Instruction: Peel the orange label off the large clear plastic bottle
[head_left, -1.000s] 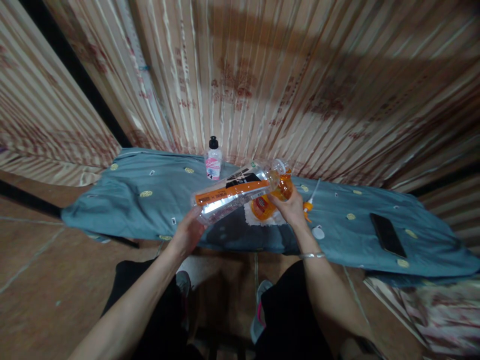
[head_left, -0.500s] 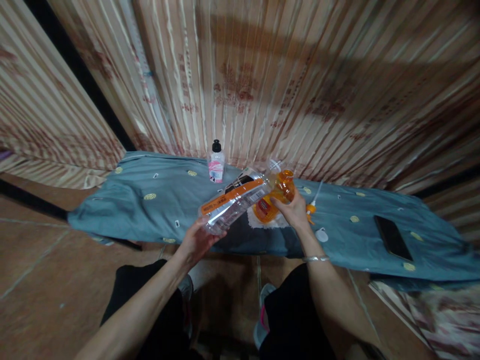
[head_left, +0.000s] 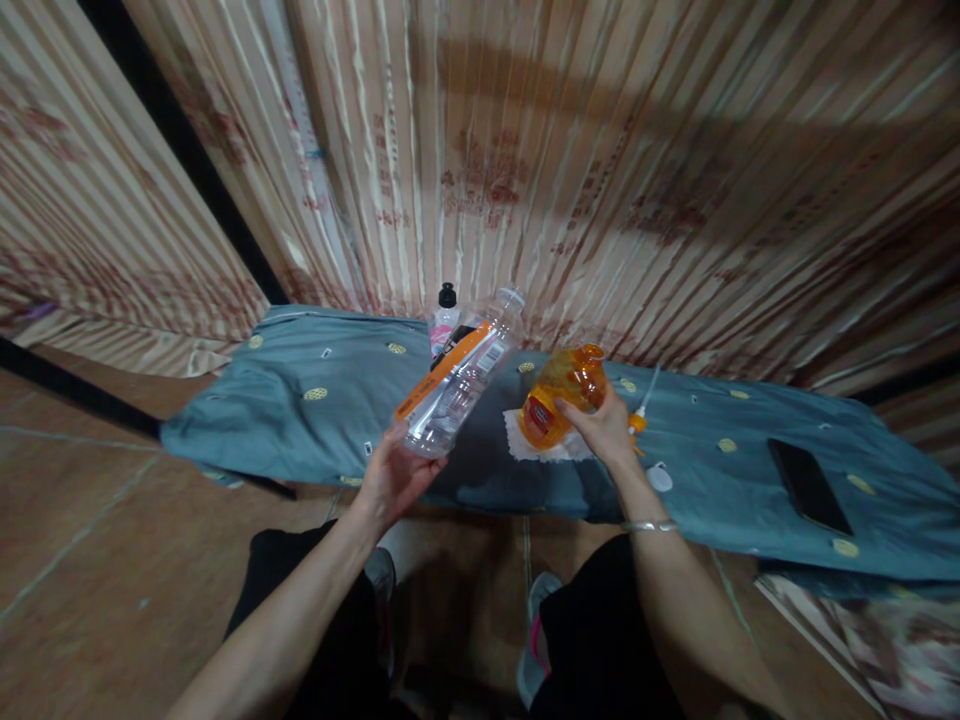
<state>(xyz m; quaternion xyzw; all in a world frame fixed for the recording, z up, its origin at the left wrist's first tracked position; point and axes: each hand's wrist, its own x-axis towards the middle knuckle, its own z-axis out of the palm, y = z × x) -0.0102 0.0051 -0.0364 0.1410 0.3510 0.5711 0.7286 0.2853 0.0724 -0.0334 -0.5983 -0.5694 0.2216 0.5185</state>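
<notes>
My left hand (head_left: pixel 397 470) grips the base of a clear plastic bottle (head_left: pixel 465 385) with an orange and black label. That bottle tilts up and to the right, its open mouth away from me. In my right hand (head_left: pixel 602 425) is an orange see-through bottle (head_left: pixel 559 400) with a red label and no cap, its neck leaning right. Under it lies a white lace-edged cloth (head_left: pixel 517 440). Just right of my right hand rests an orange pump top (head_left: pixel 639 418) with a thin pale tube. A small white round cap (head_left: pixel 659 478) sits near my wrist.
A small bottle with a black cap (head_left: pixel 447 296) stands behind the clear bottle, partly hidden. A black phone (head_left: pixel 808 486) lies at the right on the blue-green cloth-covered bench (head_left: pixel 330 400). A striped curtain (head_left: pixel 487 150) hangs close behind.
The clear bottle has moved away from the orange bottle's neck, swinging left and more upright. My right hand keeps its hold on the orange bottle. The view has shifted slightly.
</notes>
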